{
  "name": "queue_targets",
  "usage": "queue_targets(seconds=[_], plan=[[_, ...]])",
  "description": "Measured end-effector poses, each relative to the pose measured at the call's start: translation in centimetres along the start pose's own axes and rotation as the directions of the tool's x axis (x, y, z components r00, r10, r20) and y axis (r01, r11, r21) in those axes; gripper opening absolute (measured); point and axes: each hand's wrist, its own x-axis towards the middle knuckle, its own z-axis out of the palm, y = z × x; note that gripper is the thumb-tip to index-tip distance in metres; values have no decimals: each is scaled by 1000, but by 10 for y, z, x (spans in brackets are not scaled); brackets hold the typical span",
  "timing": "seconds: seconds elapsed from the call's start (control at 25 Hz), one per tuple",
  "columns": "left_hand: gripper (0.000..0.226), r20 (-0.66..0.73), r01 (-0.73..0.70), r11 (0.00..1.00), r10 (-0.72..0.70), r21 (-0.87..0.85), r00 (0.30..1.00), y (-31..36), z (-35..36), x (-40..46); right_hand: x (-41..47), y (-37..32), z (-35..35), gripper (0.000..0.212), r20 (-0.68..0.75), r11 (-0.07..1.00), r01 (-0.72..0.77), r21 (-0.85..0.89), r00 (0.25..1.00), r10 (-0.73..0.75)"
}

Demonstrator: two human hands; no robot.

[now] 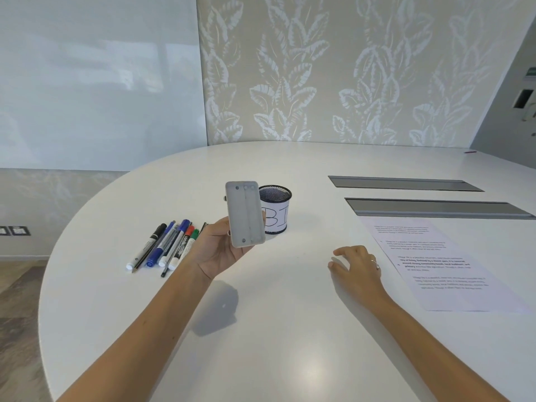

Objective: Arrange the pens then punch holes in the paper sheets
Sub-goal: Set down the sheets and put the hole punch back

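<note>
— Left hand (220,248)?
— Clasping a grey hole punch (245,214), underside up, raised above the bench (261,329), just in front of the mesh pen cup (275,208).
— Right hand (355,264)?
— Loose, empty, fingertips on the bench.
— Pens (166,246)?
— Lying bunched left of the cup.
— Paper sheets (441,265)?
— Flat, well right of the cup.

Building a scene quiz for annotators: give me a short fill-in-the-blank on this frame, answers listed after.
1. The grey hole punch is held up off the table by the ____ hand.
2. The pens lie loose on the table, not in the mesh ____.
3. The printed paper sheets lie to the ____ of the right hand.
4. The right hand is open and holds ____.

Answers: left; pen cup; right; nothing
</note>
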Motion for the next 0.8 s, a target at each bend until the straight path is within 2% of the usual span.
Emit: queue_targets(seconds=[0.16,0.24,0.32,0.4,0.48,0.56,0.64,0.68,0.8], plan=[[54,90,4,994,6,-108,996,-1,-3,2,-2,-1,0,25,6,1000,4,-22,1000,-4],[52,112,-11,995,22,-100,993,0,-5,0,-2,-2,-1,25,6,999,7,-35,1000,-7],[52,88,-24,996,32,-87,996,1,-9,-1,-2,-2,-1,24,9,999,9,-45,1000,-8],[42,43,-27,996,30,-86,999,3,-13,-4,-3,-2,-2,24,8,999,16,-52,1000,-16],[30,-4,-38,999,38,-19,999,6,-15,-7,-3,-2,-2,23,10,998,30,-54,1000,-30],[29,-76,-46,985,60,168,995,13,-18,-8,-3,-1,-1,22,15,998,43,-54,999,-42],[22,-214,-14,909,113,416,970,19,-18,-8,-3,-1,-1,21,17,997,52,-60,999,-51],[17,-295,29,837,161,547,942,21,-19,-8,-3,-1,-1,21,18,996,55,-64,998,-54],[21,-444,219,520,357,825,822,21,-24,-7,-3,-2,-1,20,28,996,60,-64,998,-58]])
